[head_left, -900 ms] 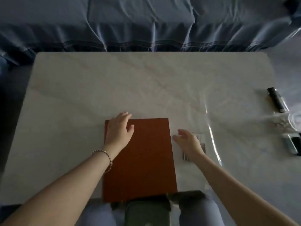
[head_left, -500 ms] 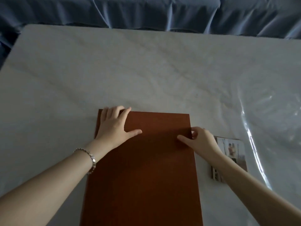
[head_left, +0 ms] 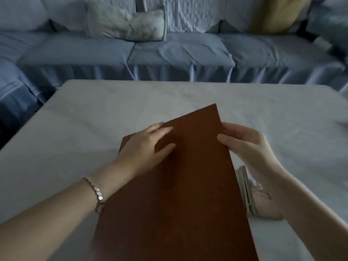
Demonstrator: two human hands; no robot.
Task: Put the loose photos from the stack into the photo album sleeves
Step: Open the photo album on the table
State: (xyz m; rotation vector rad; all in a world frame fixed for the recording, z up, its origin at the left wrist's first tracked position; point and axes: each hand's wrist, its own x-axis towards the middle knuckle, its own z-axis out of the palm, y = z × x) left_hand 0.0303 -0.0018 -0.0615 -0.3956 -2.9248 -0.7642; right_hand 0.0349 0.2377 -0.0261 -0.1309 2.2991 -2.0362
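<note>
The brown album [head_left: 178, 185] lies on the tabletop [head_left: 94, 119] between your grips, with the stack of photos [head_left: 247, 193] just behind the right one. Your right grip [head_left: 244, 144] pinches the album's edge, thumb on top. Your left grip [head_left: 145, 147] rests flat on it, fingers spread. Swing the edge leftward smoothly and slide the left grip clear. Half a second ago the album lay flat; now its right edge is raised.

Dim bluish light, perhaps motion-blurred, edges curved

Table [head_left: 94, 129]: album [head_left: 178, 194], seemingly photo stack [head_left: 246, 189].
</note>
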